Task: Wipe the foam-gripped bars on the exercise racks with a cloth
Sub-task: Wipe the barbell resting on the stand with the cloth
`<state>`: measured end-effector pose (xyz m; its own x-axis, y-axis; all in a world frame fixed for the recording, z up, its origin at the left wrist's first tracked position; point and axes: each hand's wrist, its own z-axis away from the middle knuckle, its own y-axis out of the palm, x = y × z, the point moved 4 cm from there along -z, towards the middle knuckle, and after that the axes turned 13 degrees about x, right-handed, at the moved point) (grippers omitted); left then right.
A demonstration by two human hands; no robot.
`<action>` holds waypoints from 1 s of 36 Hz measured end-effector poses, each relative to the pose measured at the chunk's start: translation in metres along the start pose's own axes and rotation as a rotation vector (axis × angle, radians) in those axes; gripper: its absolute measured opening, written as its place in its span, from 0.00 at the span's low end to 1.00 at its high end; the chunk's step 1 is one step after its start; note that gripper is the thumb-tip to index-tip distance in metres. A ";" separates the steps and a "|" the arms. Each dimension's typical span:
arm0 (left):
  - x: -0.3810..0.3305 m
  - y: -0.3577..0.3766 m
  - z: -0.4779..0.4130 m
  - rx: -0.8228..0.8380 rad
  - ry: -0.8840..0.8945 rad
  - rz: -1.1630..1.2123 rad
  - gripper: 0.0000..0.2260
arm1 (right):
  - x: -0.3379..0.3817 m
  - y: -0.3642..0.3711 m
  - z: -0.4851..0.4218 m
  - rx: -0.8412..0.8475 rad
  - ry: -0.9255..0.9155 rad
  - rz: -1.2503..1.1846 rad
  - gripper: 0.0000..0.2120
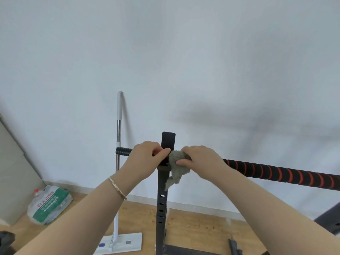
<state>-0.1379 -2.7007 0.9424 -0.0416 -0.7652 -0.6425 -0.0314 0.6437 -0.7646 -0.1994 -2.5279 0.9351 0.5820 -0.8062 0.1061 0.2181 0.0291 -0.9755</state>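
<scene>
A bar wrapped in black foam with red spiral stripes [279,173] runs from the rack upright [162,197] out to the right edge. Its short black ribbed end [123,151] sticks out left of the upright. My right hand [201,159] grips a grey cloth [177,167] around the bar just right of the upright, and a tail of cloth hangs down. My left hand [147,157] holds the bar at the upright, thumb lying across the post.
A white flat mop [118,137] leans on the wall behind the rack, its head [127,242] on the wooden floor. A plastic-wrapped pack of water bottles [48,205] lies at the lower left beside a grey panel [12,177]. Dark equipment [329,220] sits at the lower right.
</scene>
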 end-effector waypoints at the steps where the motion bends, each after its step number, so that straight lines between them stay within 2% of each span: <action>1: -0.003 0.001 0.001 0.045 0.015 -0.009 0.15 | -0.002 -0.003 0.001 0.004 -0.023 -0.007 0.18; 4: -0.006 0.005 -0.002 0.097 0.063 -0.036 0.10 | -0.011 -0.009 0.004 0.000 -0.048 -0.038 0.13; 7: 0.002 0.008 -0.012 -0.027 0.071 -0.228 0.08 | -0.016 -0.012 0.006 -0.032 -0.041 -0.108 0.13; 9: 0.010 0.011 -0.020 -0.105 0.062 -0.427 0.12 | -0.013 -0.012 0.007 -0.077 -0.053 -0.143 0.19; 11: 0.019 0.010 -0.024 -0.129 0.053 -0.532 0.18 | -0.005 -0.006 0.007 -0.098 -0.099 -0.136 0.18; 14: 0.031 0.004 -0.029 -0.109 0.053 -0.619 0.27 | 0.005 0.010 0.006 -0.123 -0.138 -0.008 0.15; 18: 0.039 0.005 -0.038 0.024 0.045 -0.747 0.29 | 0.008 0.020 0.004 -0.183 -0.105 0.205 0.24; 21: 0.042 0.010 -0.039 -0.058 0.091 -0.870 0.29 | 0.006 0.021 0.000 -0.177 -0.057 0.273 0.30; 23: 0.044 0.010 -0.036 -0.115 0.119 -0.873 0.28 | 0.005 0.022 -0.003 -0.167 -0.023 0.343 0.31; 28: 0.042 0.016 -0.036 -0.157 0.252 -0.870 0.40 | 0.002 0.013 -0.013 -0.016 -0.017 0.298 0.25; 30: 0.043 0.016 -0.036 -0.188 0.226 -0.858 0.37 | 0.003 0.008 -0.014 0.064 -0.050 0.256 0.25; 34: 0.044 0.011 -0.035 -0.212 0.161 -0.824 0.23 | 0.000 0.001 -0.019 0.244 -0.077 0.061 0.22; 36: 0.042 0.009 -0.033 -0.225 0.176 -0.791 0.23 | -0.005 -0.004 -0.022 0.312 -0.090 -0.057 0.20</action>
<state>-0.1726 -2.7267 0.9098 -0.0778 -0.9909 0.1102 -0.3145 -0.0805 -0.9458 -0.2199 -2.5370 0.9344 0.6257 -0.7568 0.1887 0.4739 0.1767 -0.8627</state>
